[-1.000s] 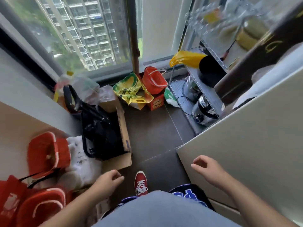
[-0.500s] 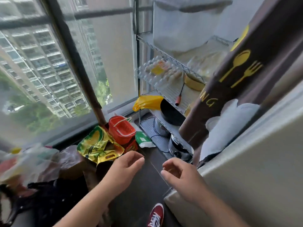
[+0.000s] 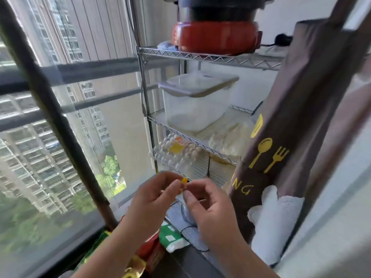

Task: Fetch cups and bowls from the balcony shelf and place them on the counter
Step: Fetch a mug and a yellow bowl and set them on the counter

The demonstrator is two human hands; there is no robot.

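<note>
A metal wire shelf (image 3: pixel 202 56) stands against the balcony wall ahead. I cannot make out any cups or bowls on it. My left hand (image 3: pixel 152 199) and my right hand (image 3: pixel 210 205) are raised side by side in front of its lower tiers, fingers loosely curled and apart, with nothing in them. A small yellow patch (image 3: pixel 183 182) shows between the fingertips and seems to lie behind them. The hands hide the lower shelves.
A red and black pot (image 3: pixel 214 37) sits on the top tier, a clear lidded container (image 3: pixel 196 101) below it, then a clear egg carton (image 3: pixel 176 151) and a pale bag (image 3: pixel 230 141). A brown apron (image 3: pixel 291 117) and white towel (image 3: pixel 277 221) hang at right. The window (image 3: pixel 60 137) is at left.
My view has swung up from the floor to the shelf. Both hands rose and came closer together in front of the shelf.
</note>
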